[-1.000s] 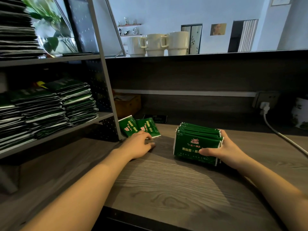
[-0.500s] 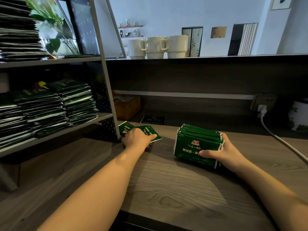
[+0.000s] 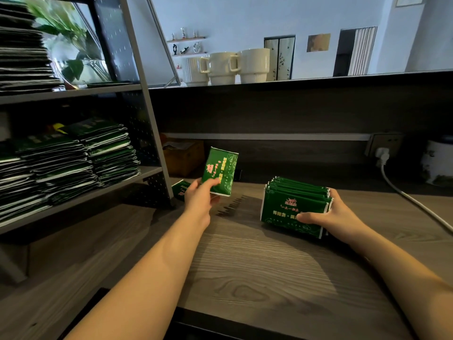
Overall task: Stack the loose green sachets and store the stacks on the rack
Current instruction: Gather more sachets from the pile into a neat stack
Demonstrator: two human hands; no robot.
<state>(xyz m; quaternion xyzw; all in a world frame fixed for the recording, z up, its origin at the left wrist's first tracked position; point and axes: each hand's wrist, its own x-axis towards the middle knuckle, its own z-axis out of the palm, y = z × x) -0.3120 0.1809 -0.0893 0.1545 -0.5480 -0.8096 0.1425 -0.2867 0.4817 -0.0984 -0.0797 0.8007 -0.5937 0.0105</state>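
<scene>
The left hand (image 3: 199, 198) pinches a single green sachet (image 3: 220, 173) by its lower edge, thumb on the printed face and fingers behind, and holds it upright and slightly tilted above the wooden counter (image 3: 245, 266). At about 9 o'clock of that hand, another loose sachet (image 3: 180, 188) lies flat on the counter, partly hidden by the hand, just beside the foot of the rack (image 3: 157, 153).

The right hand (image 3: 328, 217), at 3 o'clock of the left and well apart from it, grips a stack of sachets (image 3: 294, 207) standing on edge on the counter; the thumb presses the front sachet and the fingers wrap the far side.

At 9 o'clock, the rack's middle shelf carries stored piles of sachets (image 3: 73, 163). Three white mugs (image 3: 225, 67) stand on the ledge at 12 o'clock, and a white cable (image 3: 407, 195) runs across the counter at 3 o'clock.
</scene>
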